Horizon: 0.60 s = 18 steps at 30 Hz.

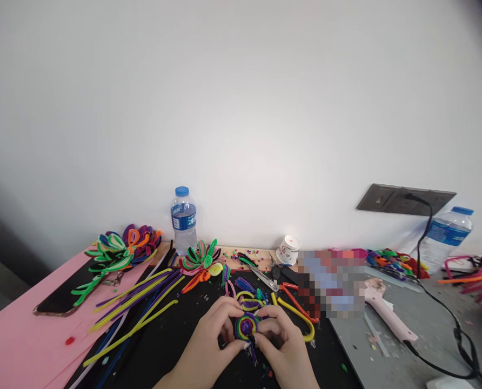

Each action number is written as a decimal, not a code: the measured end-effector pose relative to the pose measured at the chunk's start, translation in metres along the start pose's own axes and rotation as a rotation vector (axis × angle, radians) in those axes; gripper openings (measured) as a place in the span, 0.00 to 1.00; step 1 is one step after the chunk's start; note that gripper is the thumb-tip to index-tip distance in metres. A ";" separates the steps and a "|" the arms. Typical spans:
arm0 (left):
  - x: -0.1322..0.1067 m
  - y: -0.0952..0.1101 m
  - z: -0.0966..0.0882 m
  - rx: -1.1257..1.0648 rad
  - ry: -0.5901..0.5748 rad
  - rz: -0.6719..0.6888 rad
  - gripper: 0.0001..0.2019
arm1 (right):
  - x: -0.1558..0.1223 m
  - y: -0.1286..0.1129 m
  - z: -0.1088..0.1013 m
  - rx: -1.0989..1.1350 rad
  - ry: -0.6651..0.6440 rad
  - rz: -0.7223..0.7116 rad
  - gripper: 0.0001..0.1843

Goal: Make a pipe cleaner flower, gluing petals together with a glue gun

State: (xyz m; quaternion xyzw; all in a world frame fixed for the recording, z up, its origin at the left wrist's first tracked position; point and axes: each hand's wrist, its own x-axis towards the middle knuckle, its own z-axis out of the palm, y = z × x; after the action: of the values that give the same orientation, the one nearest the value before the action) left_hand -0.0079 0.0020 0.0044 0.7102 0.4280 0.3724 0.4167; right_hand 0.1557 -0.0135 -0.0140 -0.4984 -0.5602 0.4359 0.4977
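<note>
Between my two hands is a small pipe cleaner disc [246, 326], coiled in rings of purple, red, yellow and green. My left hand [216, 337] grips its left edge between thumb and fingers. From the other side, my right hand [280, 337] pinches its right edge. Dark purple ends hang below the disc. Just beyond my fingers lie looped pipe cleaners, and a thick yellow pipe cleaner [301, 313] curves beside my right hand. Scissors [265, 280] rest behind them. A green and pink pipe cleaner flower [202, 258] sits farther back.
Yellow and purple pipe cleaners [139, 297] lie to the left, near a phone [58, 294] under another pipe cleaner flower [123, 248]. A water bottle [183, 227] and a paper cup [288, 250] stand by the wall. At right are a pink glue gun [390, 316] and its black cord [439, 305].
</note>
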 end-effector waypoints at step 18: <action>0.002 0.001 -0.002 0.016 -0.013 -0.026 0.14 | 0.003 0.007 0.000 0.090 -0.072 0.053 0.10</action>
State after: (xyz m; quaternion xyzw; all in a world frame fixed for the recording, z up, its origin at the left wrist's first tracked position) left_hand -0.0083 0.0039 0.0067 0.7103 0.4376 0.3589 0.4185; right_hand 0.1569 -0.0098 -0.0201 -0.4741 -0.5441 0.4916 0.4874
